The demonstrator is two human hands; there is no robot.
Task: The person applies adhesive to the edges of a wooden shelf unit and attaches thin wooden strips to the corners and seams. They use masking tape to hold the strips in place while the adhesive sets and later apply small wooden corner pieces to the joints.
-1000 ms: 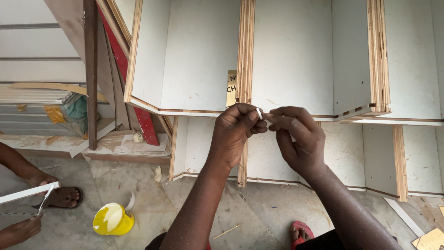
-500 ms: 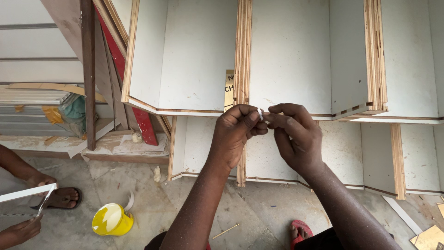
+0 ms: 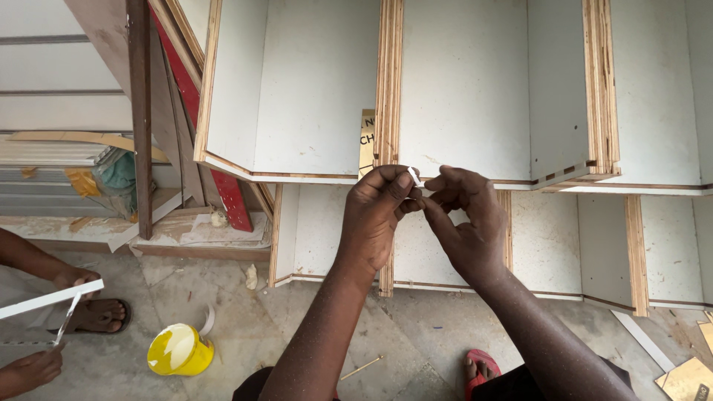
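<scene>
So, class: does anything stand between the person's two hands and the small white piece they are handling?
Nothing visible does. The left hand and right hand both pinch the small white piece directly between their fingertips.

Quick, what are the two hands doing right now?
Left hand: pinched shut on a small white piece.
Right hand: fingers pinched on the same piece.

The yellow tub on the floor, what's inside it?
The yellow tub holds something pale and whitish, filling it near the rim. What the stuff is cannot be told, and anything beneath its surface is covered. A white strip sticks up behind the tub.
</scene>
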